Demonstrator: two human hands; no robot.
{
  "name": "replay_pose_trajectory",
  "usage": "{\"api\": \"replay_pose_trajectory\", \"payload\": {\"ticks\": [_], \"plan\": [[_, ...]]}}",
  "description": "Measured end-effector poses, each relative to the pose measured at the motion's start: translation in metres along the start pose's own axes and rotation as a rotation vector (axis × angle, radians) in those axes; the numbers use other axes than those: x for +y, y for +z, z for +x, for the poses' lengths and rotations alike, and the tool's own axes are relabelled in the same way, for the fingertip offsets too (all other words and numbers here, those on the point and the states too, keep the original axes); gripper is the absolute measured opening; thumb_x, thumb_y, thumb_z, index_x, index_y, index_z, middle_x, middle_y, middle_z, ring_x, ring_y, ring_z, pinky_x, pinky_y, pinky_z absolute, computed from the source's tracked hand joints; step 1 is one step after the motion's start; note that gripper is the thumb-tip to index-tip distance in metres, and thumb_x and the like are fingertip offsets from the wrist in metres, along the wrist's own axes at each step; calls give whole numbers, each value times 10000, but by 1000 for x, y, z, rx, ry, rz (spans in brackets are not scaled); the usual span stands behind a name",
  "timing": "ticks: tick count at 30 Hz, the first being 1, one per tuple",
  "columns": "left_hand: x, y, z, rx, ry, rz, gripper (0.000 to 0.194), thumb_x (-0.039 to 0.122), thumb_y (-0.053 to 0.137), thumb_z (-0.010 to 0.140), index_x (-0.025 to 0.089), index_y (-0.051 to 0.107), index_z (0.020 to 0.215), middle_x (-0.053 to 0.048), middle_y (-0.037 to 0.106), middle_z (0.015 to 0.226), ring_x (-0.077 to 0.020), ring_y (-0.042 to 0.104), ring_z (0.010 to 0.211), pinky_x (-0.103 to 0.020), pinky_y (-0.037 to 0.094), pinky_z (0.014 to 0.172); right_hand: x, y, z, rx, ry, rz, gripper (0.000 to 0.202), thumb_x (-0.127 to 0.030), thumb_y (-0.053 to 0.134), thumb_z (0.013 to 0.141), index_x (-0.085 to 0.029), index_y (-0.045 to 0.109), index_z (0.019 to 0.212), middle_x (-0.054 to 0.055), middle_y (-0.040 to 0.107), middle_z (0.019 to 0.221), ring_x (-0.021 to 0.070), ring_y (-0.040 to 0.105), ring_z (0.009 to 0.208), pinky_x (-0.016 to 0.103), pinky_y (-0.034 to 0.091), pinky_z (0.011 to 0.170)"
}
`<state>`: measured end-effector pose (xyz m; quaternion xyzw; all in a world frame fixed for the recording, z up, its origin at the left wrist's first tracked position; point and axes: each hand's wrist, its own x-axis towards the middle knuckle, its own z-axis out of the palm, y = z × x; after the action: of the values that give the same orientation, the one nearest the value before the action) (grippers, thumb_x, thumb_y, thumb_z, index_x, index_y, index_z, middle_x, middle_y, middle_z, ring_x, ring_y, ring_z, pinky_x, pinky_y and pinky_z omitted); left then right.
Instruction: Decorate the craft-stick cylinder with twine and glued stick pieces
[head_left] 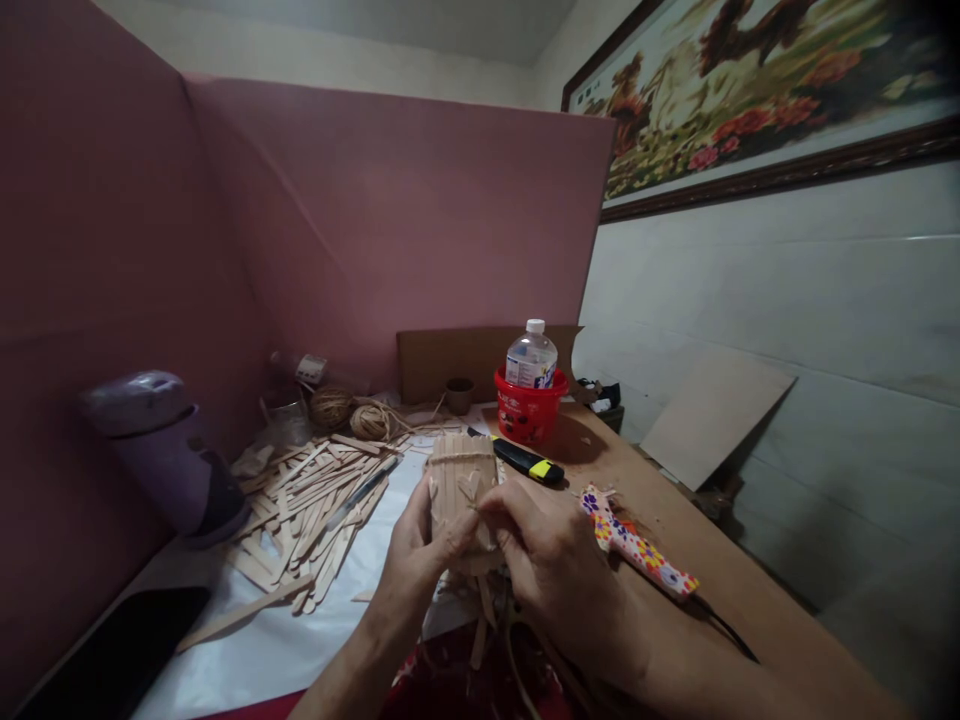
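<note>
My left hand (pixel 420 545) holds a small upright piece made of wooden craft sticks (pixel 450 500) set side by side, its thumb across the lower front. A twine band (pixel 459 458) crosses the piece near its top, and a pale heart shape (pixel 469 487) sits on its face. My right hand (pixel 555 560) is closed in a pinch at the piece's right front, on what looks like a strand of twine; the fingers hide most of it. Loose twine (pixel 517 640) hangs below that hand, over something red at the front edge.
A pile of craft sticks (pixel 300 520), twine balls (pixel 371 421) and a purple bottle (pixel 169 460) stand left, near a dark phone-like slab (pixel 124 650). Beyond my hands are a box cutter (pixel 529 463) and a red bucket (pixel 525 415) holding a plastic bottle (pixel 532 358). A flowered, corded glue gun (pixel 637 545) lies right.
</note>
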<state>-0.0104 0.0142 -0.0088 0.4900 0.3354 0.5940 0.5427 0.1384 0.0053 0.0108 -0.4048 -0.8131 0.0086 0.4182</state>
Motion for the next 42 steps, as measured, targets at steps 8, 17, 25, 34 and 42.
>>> {"api": "replay_pose_trajectory", "payload": {"ticks": [8,17,25,34,42], "plan": [[2,2,0,91,-86,-104,408,345,724,743,160,612,1089,-91,722,1026,-247,682,893,-302,531,726,1,-4,6,108,-7,158,151,-94,481,889,-186,601,895,27,640,792,165,581,720,288,407,638],[10,8,0,151,-145,-208,428,367,736,676,136,651,1026,-99,740,909,-258,691,799,-313,533,665,7,0,8,158,21,259,119,-143,500,909,-202,595,951,49,621,922,173,591,828,271,454,609],[8,5,0,133,-110,-205,416,358,729,697,130,652,1037,-107,741,924,-259,691,822,-302,532,665,2,2,2,160,15,305,91,-170,526,901,-189,601,950,46,625,907,184,591,847,314,476,725],[6,4,2,156,-104,-142,463,374,774,667,168,647,1061,-98,740,986,-274,693,909,-330,541,761,5,3,1,173,41,390,150,-213,459,959,-193,608,951,28,624,873,158,589,829,287,453,726],[1,3,1,156,-39,-43,503,366,786,666,178,608,1098,-101,716,1065,-298,653,1035,-346,532,823,9,5,-4,178,75,359,84,-190,530,910,-204,609,935,24,642,837,167,589,764,295,466,686]]}}
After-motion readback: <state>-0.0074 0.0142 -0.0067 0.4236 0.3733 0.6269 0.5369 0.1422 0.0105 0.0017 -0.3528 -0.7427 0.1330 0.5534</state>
